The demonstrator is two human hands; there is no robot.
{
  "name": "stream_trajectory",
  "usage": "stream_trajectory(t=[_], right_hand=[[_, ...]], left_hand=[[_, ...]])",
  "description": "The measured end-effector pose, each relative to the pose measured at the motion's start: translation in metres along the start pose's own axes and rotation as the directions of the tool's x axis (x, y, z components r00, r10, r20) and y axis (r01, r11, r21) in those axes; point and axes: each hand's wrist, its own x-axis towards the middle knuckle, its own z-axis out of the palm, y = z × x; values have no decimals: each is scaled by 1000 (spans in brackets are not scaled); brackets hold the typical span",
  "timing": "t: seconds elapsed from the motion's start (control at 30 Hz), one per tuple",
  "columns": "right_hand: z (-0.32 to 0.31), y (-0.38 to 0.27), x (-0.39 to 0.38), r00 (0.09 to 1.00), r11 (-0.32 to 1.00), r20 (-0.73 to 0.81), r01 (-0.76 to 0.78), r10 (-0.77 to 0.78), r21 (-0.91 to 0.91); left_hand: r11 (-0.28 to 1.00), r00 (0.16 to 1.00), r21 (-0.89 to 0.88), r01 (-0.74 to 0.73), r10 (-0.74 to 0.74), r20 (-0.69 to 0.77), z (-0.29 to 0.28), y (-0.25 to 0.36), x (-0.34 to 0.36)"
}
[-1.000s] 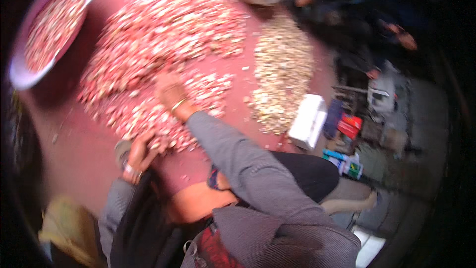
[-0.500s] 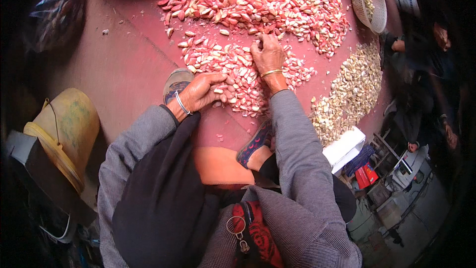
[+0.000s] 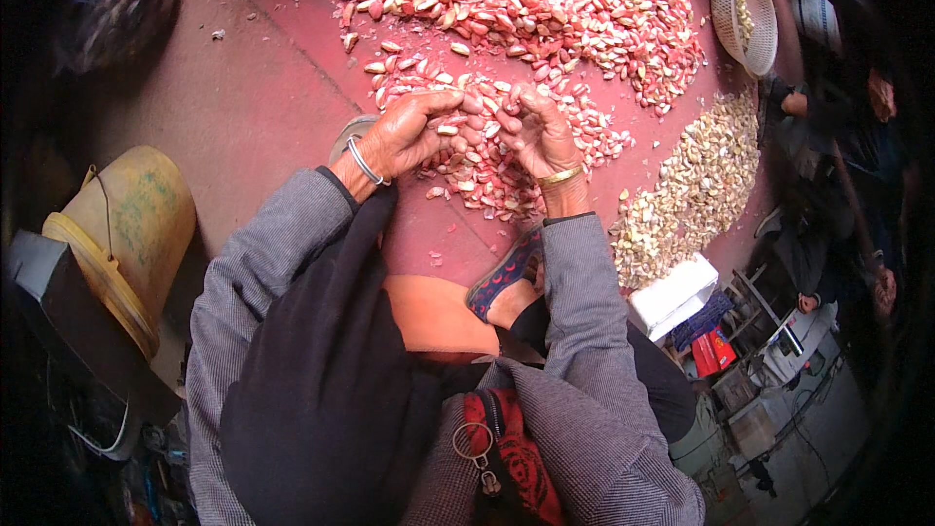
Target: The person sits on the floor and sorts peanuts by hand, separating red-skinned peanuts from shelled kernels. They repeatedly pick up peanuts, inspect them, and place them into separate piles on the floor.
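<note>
My left hand (image 3: pixel 414 134), with a silver bangle at the wrist, curls around some red-and-cream clove-shaped pieces (image 3: pixel 450 127). A few of them show between its fingers and thumb. Close on its right is my right hand (image 3: pixel 542 136), a gold bangle on the wrist, its fingers bent toward the thumb. Whatever lies in its fingertips is too small to make out. Both hands are over a small heap of the same pieces (image 3: pixel 482 180) on the red floor. A larger heap (image 3: pixel 545 5) spreads just beyond them.
Paler cream pieces (image 3: pixel 691 185) form a pile at right. Past it stand a white basket (image 3: pixel 745 24) and a white box (image 3: pixel 674 297). Another person's hand (image 3: pixel 794 103) shows at the right. A yellow bucket (image 3: pixel 136 224) lies tilted at left; my shoe (image 3: pixel 502 278) borders the small heap.
My right hand has drawn back from the far edge of the small heap toward me. My left hand has risen off the near edge, and the two are now close together.
</note>
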Motion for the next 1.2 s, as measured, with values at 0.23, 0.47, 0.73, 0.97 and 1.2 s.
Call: stream_trajectory(t=[0.23,0.47,0.73,0.97,1.2], right_hand=[[27,-1,-15,988,957,-151,-28,-17,-290],[52,7,-25,981,708,-47,101,-187,-699],[54,5,-25,967,760,-150,60,-204,-647],[69,21,-27,959,594,-8,168,-282,-787],[52,-1,-26,888,720,-220,160,-404,-675]], left_hand=[[999,1000,25,-30,30,-6,3,-1,6],[998,998,-38,-59,58,-22,0,-6,4],[989,996,-132,-59,67,52,-6,-9,10],[969,991,-234,-80,103,90,-16,-14,13],[983,991,-177,-49,69,111,-5,-9,4]])
